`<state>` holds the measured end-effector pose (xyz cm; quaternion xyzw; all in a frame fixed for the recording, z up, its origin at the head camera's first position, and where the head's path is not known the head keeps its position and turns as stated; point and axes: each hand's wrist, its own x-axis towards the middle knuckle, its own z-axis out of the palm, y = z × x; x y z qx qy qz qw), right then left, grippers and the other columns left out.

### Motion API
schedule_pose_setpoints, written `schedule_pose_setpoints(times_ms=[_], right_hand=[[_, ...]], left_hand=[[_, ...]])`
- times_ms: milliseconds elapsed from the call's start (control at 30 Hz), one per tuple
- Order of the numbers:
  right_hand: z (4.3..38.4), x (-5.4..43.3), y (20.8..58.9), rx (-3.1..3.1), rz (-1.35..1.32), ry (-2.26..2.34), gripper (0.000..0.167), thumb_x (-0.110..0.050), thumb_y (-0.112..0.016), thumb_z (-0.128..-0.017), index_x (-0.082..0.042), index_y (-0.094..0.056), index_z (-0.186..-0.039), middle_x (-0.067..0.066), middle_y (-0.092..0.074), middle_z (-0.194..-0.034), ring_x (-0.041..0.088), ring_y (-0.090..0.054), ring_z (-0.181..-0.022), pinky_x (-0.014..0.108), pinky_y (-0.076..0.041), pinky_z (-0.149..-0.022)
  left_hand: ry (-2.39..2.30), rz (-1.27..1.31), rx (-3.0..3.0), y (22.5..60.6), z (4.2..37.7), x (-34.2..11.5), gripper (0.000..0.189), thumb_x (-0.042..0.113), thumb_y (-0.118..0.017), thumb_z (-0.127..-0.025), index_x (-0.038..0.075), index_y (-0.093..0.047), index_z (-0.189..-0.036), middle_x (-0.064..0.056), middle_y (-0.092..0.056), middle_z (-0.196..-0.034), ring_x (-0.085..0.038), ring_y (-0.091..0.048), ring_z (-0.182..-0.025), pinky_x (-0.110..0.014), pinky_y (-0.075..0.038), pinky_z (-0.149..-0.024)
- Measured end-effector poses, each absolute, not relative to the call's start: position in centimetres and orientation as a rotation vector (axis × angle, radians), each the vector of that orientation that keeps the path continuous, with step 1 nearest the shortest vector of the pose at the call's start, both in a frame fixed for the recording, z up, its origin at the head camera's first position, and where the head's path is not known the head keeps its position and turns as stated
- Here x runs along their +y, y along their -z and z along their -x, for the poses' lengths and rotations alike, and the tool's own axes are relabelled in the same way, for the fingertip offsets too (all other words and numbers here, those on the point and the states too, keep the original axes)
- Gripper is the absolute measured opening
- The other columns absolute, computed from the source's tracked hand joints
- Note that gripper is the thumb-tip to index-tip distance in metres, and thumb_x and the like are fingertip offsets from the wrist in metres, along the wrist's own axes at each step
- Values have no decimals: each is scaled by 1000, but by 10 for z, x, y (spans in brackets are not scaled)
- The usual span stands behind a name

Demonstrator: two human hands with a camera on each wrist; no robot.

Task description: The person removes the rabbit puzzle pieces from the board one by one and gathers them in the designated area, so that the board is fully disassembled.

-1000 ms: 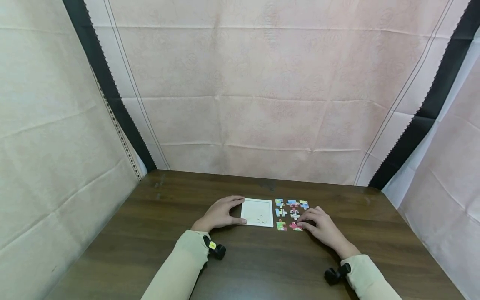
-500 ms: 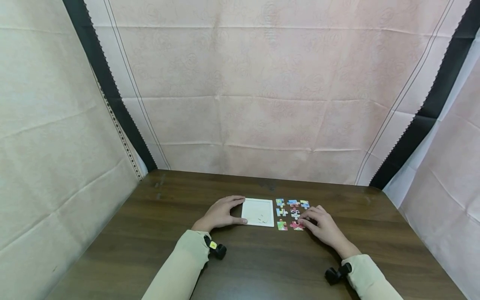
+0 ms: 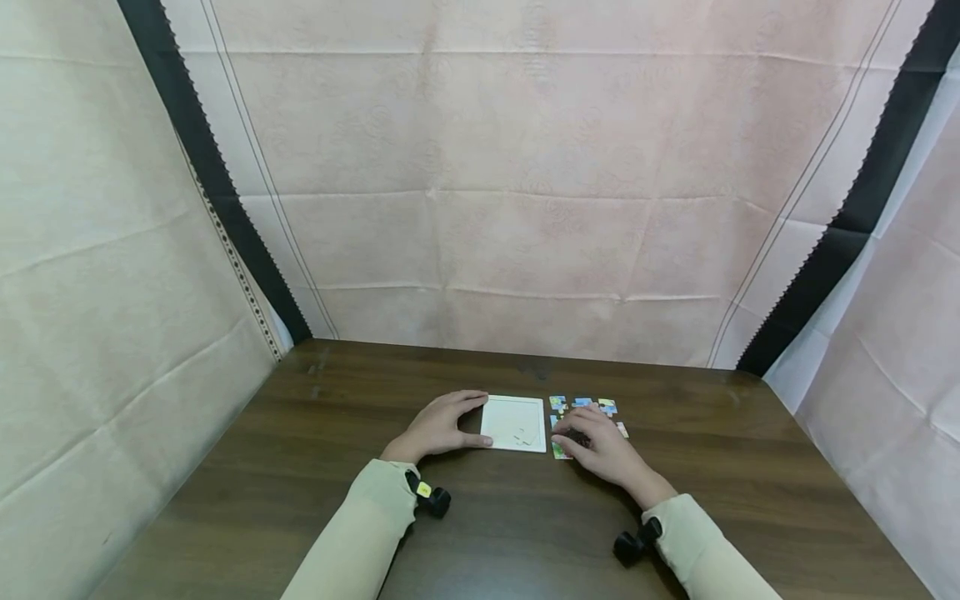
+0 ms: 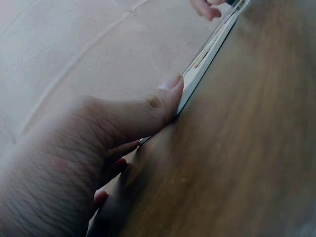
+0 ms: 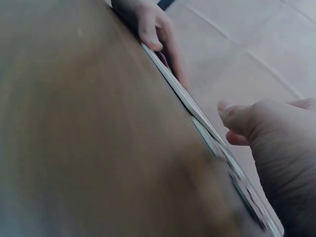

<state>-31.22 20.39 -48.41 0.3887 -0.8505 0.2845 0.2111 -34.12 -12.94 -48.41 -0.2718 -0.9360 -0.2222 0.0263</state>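
My left hand [image 3: 442,423] holds a square white puzzle tray [image 3: 513,423] at its left side, thumb on the near corner and fingers on the far one. In the left wrist view the thumb [image 4: 153,106] presses along the tray's edge. My right hand [image 3: 603,450] hovers over loose jigsaw pieces just right of the tray, fingers loosely bent, with a gap between thumb and forefinger. In the right wrist view its fingertips [image 5: 228,109] show no piece between them. A green jigsaw piece [image 3: 559,452] peeks out below the right hand, which hides several others.
Behind the right hand lie blue and yellow jigsaw pieces [image 3: 557,402], with another piece [image 3: 622,429] to its right. The brown wooden table [image 3: 480,533] is enclosed by pale cloth walls [image 3: 525,208].
My right hand has moved left, from beside the pink piece to over the pieces nearest the tray. A piece at the right now shows. The left hand and tray have stayed put.
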Motion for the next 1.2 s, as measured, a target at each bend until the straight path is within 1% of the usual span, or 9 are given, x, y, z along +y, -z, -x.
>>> schedule_pose_setpoints(times_ms=[33,100,200,267,400,567,667,1033,1200], right_hand=[[313,198,483,-2362,-1092,-790,10,-20,-75,-93,-19,-76,-102,-11,-69,-101,10,-59,-94,47,-48,-89],[314,188,482,-2366,-1097,-786,10,-22,-75,-93,-19,-76,-103,-10,-70,-102,11,-58,-91,47,-48,-86],[315,177,481,-2395,-1084,-743,15,-26,-75,-94,-19,-76,-107,-9,-71,-106,11,-53,-88,41,-49,-80],[316,171,481,-2415,-1069,-693,21,-31,-74,-94,-20,-76,-111,-8,-71,-110,11,-48,-88,35,-46,-71],[317,164,482,-2428,-1083,-619,28,-36,-74,-93,-18,-76,-115,-6,-73,-112,11,-48,-88,32,-45,-72],[315,163,483,-2456,-1100,-597,32,-38,-75,-91,-19,-77,-117,-5,-72,-119,7,-44,-81,25,-41,-63],[315,163,483,-2470,-1098,-584,30,-38,-75,-91,-22,-78,-116,-8,-72,-120,5,-41,-78,22,-38,-60],[318,163,483,-2454,-1089,-569,20,-30,-74,-94,-25,-79,-112,-14,-73,-113,3,-39,-73,21,-36,-59],[316,162,479,-2480,-1015,-528,16,-27,-69,-97,-25,-80,-109,-15,-72,-92,2,-39,-69,19,-37,-56]], left_hand=[[682,841,-2890,485,342,-130,94,79,-63,-79,24,-44,-154,9,-40,-156,-24,-36,-145,-50,-30,-116],[679,839,-2891,485,342,-129,95,79,-62,-79,25,-43,-154,10,-40,-156,-24,-36,-145,-50,-30,-116],[687,840,-2889,484,342,-129,95,79,-62,-79,25,-43,-154,9,-40,-157,-24,-36,-145,-51,-30,-116],[688,839,-2889,483,342,-129,94,79,-62,-79,25,-44,-154,9,-40,-157,-24,-36,-145,-51,-30,-116],[681,837,-2893,484,341,-129,94,79,-62,-80,25,-44,-154,8,-41,-156,-24,-36,-144,-50,-31,-115],[690,837,-2896,486,341,-129,93,79,-62,-80,24,-45,-154,8,-41,-156,-25,-37,-144,-51,-31,-115],[691,833,-2898,487,341,-129,93,79,-62,-80,25,-44,-154,8,-41,-156,-25,-37,-144,-51,-31,-115],[709,836,-2895,485,341,-129,93,78,-63,-80,24,-45,-154,7,-42,-156,-26,-37,-144,-53,-32,-114],[696,827,-2898,485,342,-129,93,78,-63,-80,25,-44,-154,7,-41,-156,-26,-37,-144,-52,-32,-114]])
